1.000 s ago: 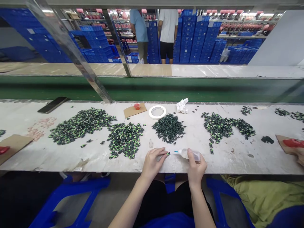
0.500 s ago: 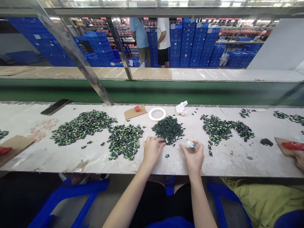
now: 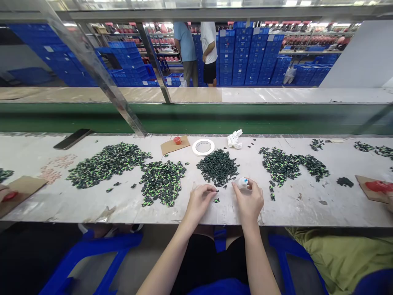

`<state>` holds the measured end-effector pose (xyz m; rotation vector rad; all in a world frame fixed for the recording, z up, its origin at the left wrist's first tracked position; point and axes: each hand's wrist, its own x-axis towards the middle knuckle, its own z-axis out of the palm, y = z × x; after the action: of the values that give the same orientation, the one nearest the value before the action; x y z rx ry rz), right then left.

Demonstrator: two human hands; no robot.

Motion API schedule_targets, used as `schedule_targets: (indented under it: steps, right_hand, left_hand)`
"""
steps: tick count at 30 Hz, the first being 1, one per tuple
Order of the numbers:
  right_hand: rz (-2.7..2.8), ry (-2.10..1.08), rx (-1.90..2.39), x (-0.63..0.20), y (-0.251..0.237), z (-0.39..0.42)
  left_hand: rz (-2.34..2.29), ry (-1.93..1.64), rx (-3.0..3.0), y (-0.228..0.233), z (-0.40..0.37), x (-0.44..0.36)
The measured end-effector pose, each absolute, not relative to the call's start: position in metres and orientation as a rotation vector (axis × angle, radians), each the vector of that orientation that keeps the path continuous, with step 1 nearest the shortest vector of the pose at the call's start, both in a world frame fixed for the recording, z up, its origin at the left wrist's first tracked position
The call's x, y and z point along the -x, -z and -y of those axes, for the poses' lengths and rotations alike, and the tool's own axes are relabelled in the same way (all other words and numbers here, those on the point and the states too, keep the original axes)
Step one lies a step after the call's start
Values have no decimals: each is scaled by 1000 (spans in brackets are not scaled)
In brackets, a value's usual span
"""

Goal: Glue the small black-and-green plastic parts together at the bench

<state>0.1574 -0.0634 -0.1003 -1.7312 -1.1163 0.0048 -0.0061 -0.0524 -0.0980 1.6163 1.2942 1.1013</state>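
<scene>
My left hand point(image 3: 199, 201) pinches a small dark piece point(image 3: 217, 191) between thumb and fingertips, just in front of a heap of small black pieces point(image 3: 217, 166). In my right hand point(image 3: 250, 198) is a small white squeeze bottle point(image 3: 243, 182) with a blue tip, held between thumb and fingers to the right of that heap. On the table between my hands lies a single black-and-green piece point(image 3: 216, 200). Left of my left hand spreads a pile of black-and-green pieces point(image 3: 161, 182).
A white tape roll point(image 3: 203, 147), crumpled tissue point(image 3: 235, 139) and cardboard with a red cap point(image 3: 177, 140) lie behind the heap. More piles point(image 3: 281, 166) stand right. A phone point(image 3: 73, 139) lies far left. Other people's hands show at both table ends; two people stand beyond.
My left hand has drawn back from the heap with a small dark piece in its fingertips. The bottle in my right hand has turned, its blue tip now more toward me.
</scene>
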Motion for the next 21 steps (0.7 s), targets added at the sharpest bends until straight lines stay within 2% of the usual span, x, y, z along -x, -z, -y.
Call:
schedule_targets:
  steps: [5, 7, 10, 13, 18, 21]
  right_hand:
    - [1004, -16, 1592, -147, 90, 86]
    - [980, -291, 1520, -140, 89, 100]
    - [985, -899, 1378, -133, 90, 110]
    - [900, -1221, 1273, -136, 93, 109]
    - [764, -1366, 1232, -143, 92, 104]
    - [721, -1276, 1272, -142, 94, 102]
  left_hand:
    - [-1134, -1151, -1504, 95, 65, 1]
    - [-1038, -1178, -1516, 92, 69, -2]
    - [-933, -1215, -1554, 90, 72, -5]
    - [-941, -1223, -1592, 90, 71, -5]
    - [-1022, -1162, -1716, 93, 70, 0]
    - [-1234, -1063, -1856, 98, 70, 4]
